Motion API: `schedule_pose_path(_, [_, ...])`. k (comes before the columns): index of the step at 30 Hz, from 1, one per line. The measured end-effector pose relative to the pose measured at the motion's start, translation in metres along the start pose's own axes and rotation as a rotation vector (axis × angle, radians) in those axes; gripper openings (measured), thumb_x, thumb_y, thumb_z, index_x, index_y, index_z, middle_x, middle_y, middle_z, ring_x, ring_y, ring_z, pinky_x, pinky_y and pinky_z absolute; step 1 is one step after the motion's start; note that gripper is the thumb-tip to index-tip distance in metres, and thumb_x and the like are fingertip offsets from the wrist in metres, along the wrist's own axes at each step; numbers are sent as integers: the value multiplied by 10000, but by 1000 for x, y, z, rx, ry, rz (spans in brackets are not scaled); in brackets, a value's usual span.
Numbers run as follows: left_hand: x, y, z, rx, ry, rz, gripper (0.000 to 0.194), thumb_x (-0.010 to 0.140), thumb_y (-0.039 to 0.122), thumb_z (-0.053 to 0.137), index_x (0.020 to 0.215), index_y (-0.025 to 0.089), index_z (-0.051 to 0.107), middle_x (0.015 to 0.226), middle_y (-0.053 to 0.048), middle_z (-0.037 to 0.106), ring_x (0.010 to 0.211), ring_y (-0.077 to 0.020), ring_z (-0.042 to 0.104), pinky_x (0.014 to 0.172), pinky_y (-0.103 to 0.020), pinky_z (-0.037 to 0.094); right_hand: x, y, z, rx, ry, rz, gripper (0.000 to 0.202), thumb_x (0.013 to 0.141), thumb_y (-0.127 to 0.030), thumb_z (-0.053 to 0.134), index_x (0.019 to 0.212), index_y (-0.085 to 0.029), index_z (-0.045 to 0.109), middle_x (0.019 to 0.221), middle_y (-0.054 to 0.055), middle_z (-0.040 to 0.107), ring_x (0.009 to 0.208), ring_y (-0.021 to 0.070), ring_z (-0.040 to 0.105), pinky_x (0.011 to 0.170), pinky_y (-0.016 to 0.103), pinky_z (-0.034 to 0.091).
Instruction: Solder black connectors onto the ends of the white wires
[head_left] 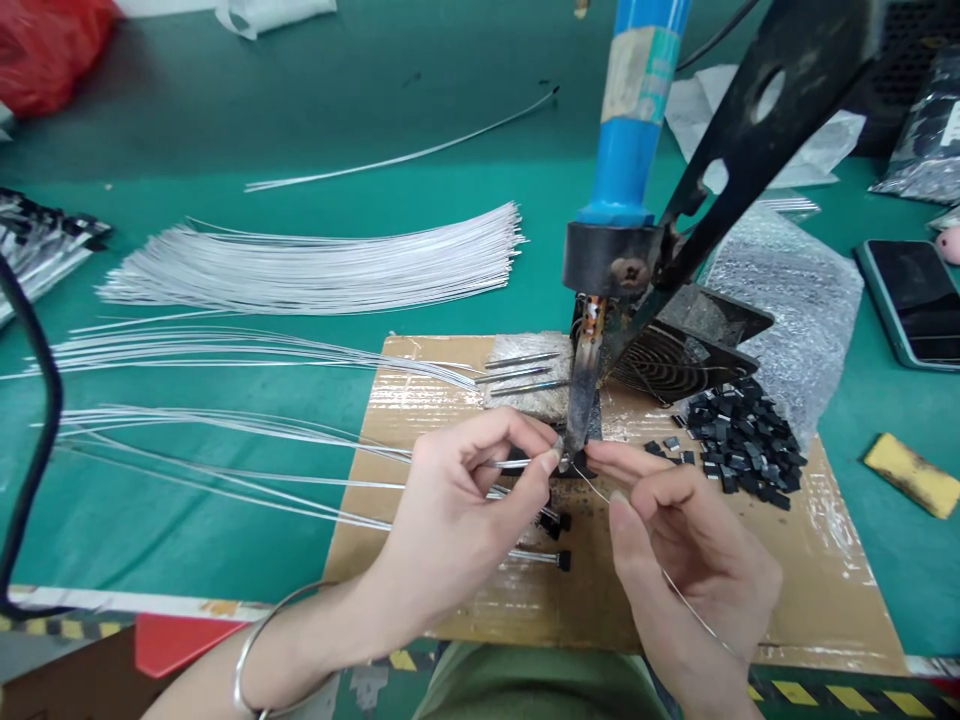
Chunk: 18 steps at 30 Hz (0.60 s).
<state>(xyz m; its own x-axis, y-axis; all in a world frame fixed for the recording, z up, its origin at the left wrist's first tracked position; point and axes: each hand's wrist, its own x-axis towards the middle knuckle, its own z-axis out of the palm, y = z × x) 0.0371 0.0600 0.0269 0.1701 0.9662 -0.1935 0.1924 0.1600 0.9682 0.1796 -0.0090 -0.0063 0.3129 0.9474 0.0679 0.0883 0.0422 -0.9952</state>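
Observation:
My left hand (457,520) is closed in a pinch on thin white wires, their ends close to the tip of a soldering iron (583,400). The iron, with its blue handle, points downward in a black bracket (757,130). Thin solder wire (694,612) runs through my right hand (690,550), with one end reaching the iron's tip. The exact joint under the tip is hidden by my fingers. Below my left hand lie white wires ending in small black connectors (562,560). More wires (427,372) rest with their ends on a pale pad (525,350).
Cardboard (840,610) covers the green table's front. A heap of black connectors (750,440) lies right, beside a small fan (667,350) and bubble wrap (795,300). Further right are a phone (919,300) and yellow sponge (913,475). A large white wire bundle (322,265) lies left.

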Motion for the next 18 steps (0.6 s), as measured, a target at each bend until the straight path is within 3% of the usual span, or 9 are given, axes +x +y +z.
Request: schedule_pose_path(18, [-1, -3, 2, 17, 4, 28, 103, 801, 138, 672, 701, 163, 681, 763, -29, 759, 693, -118, 649, 617, -187, 489, 2, 1, -1, -46, 3, -49, 180, 946, -141, 636, 807, -238, 577, 1143, 26, 782, 1094, 170, 752, 978, 304, 588])
